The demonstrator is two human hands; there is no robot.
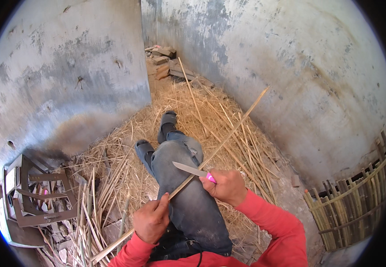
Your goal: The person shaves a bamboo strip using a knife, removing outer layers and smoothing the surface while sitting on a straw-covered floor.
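A long bamboo strip (233,129) runs slantwise across my thighs, from beside my left hip up toward the right wall. My left hand (151,220) is closed round its lower part, thumb laid along the top. In my right hand (226,187) is a knife (187,169) with a pink handle, the fingers wrapped about the grip. The blade points left and lies over the strip above my leg; whether its edge touches the strip I cannot tell. My legs (179,164) in dark trousers stretch forward under both hands.
Straw-like shavings (157,129) cover the floor, with loose bamboo strips (113,182) on both sides. A broken brown frame (46,196) stands at the left, a woven bamboo panel (353,209) at the right. Bricks (162,58) are piled in the far corner between worn walls (273,49).
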